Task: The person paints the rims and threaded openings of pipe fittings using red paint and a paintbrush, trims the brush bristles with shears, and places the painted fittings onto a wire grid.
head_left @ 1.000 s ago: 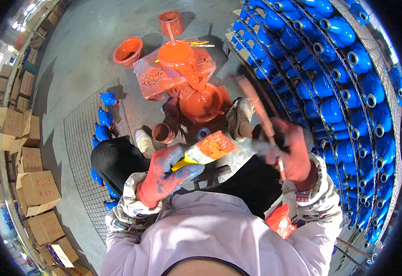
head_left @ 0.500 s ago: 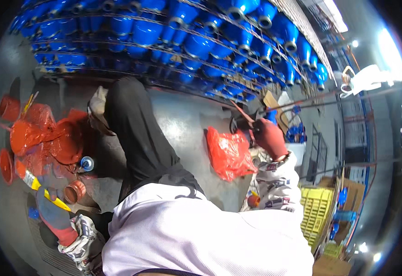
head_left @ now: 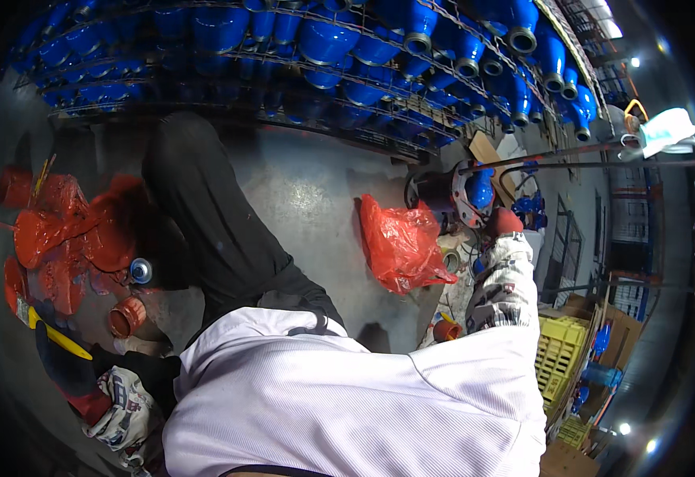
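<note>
My left hand (head_left: 55, 358), in a dark and red glove, is closed round the yellow handle of a paintbrush (head_left: 65, 340) at the lower left. Its bristles lie close to a red paint-covered container (head_left: 15, 280). My right arm is stretched out to the right, and its red-gloved hand (head_left: 508, 221) is beside a dark round part with a bolt-holed flange (head_left: 462, 199). A blue piece (head_left: 481, 189) shows within the flange. The fingers of the right hand are hidden, so what they hold, if anything, does not show.
Racks of blue vase-shaped parts (head_left: 327, 40) run across the top. Red plastic sheeting (head_left: 401, 246) lies on the floor near a red-painted heap (head_left: 61, 222), a spray can (head_left: 141, 270) and a small red pot (head_left: 128, 316). Metal rods (head_left: 554, 153) and yellow crates (head_left: 558, 354) are at right.
My right hand has moved further right, and the reddish stick it held no longer shows. My left hand with the paintbrush has shifted left. The dark flanged part is now plainly in view.
</note>
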Available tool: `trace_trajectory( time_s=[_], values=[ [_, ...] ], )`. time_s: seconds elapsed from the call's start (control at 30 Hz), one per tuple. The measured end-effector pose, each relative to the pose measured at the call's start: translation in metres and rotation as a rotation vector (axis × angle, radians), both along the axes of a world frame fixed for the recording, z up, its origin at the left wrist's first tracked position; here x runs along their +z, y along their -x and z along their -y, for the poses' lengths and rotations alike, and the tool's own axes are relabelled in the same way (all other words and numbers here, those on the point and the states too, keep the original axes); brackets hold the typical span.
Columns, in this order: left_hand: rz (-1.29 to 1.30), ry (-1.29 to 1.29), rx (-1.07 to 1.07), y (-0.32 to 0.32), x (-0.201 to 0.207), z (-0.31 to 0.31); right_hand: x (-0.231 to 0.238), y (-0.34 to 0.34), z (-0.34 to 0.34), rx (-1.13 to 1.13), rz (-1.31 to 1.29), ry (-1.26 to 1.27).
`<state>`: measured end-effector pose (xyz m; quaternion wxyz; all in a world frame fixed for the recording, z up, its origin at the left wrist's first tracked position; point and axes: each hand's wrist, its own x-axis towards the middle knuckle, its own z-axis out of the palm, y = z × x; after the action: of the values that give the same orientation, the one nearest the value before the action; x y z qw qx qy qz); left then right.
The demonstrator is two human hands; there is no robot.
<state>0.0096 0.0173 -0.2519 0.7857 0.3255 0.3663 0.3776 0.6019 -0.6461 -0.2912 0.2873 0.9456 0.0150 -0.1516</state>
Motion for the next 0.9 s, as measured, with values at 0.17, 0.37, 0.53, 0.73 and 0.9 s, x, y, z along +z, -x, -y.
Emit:
trace_trajectory(
  time_s=[0.17, 0.37, 0.53, 0.73, 0.9],
  values=[
    [-0.224, -0.239, -0.258, 0.027, -0.004, -0.005, -0.003, -0.034, -0.016, 0.240, 0.020, 0.044],
    [0.175, -0.069, -0.282, -0.023, 0.028, 0.015, -0.069, -0.131, -0.010, 0.348, 0.260, 0.079],
    [0.443, 0.049, -0.278, -0.054, 0.041, -0.008, -0.055, -0.084, 0.059, 0.540, 0.459, -0.157],
    [0.251, 0.010, 0.132, -0.102, 0.121, 0.020, 0.124, 0.043, -0.238, 0.971, 0.152, -0.712],
    [0.683, -0.152, -0.298, -0.192, 0.166, 0.033, 0.195, 0.160, -0.428, 1.550, -0.016, -1.381]
  ],
)
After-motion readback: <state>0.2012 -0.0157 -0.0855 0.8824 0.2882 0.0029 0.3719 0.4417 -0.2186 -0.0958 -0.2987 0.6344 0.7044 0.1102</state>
